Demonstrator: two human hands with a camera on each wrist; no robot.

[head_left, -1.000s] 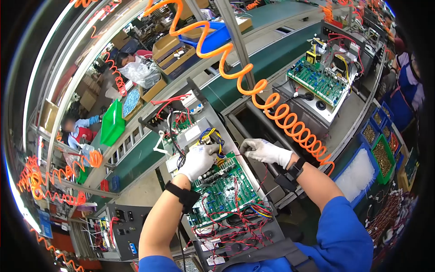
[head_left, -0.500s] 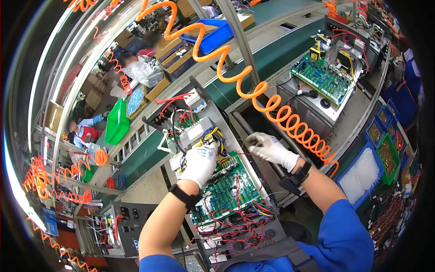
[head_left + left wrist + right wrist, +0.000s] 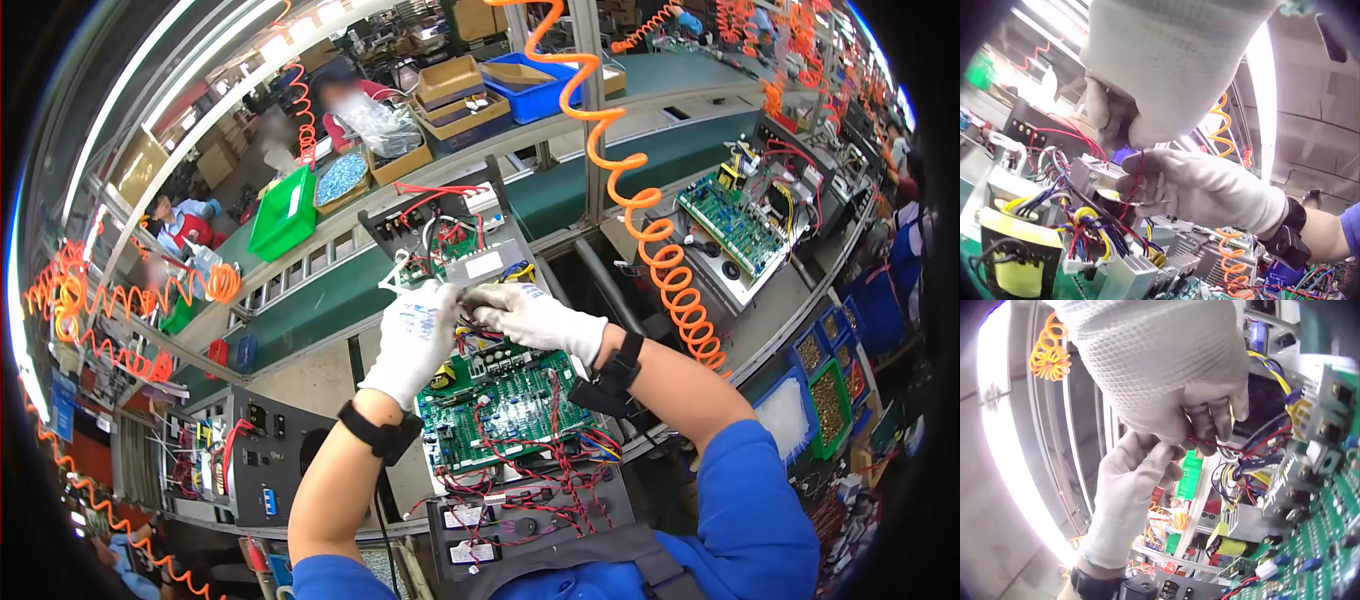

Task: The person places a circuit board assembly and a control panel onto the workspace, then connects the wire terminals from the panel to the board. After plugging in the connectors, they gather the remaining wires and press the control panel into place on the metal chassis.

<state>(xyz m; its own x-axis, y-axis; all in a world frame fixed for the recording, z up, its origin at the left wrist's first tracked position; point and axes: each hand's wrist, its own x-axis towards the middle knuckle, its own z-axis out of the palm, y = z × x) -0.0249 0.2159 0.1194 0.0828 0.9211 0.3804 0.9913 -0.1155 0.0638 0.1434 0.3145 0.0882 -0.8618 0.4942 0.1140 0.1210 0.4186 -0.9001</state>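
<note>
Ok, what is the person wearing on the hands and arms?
Both the left hand and right hand wear white knit gloves, the left one with faint blue print on its back. A black strap circles each wrist. Forearms are bare; blue sleeves cover the upper arms.

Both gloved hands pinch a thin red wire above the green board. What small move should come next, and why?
Probably lower the red wire toward the green circuit board with both pinches kept. The left hand and right hand hold it close together, lifted above the board's wiring; its ends are hidden, so a slow move seems safest.
</note>
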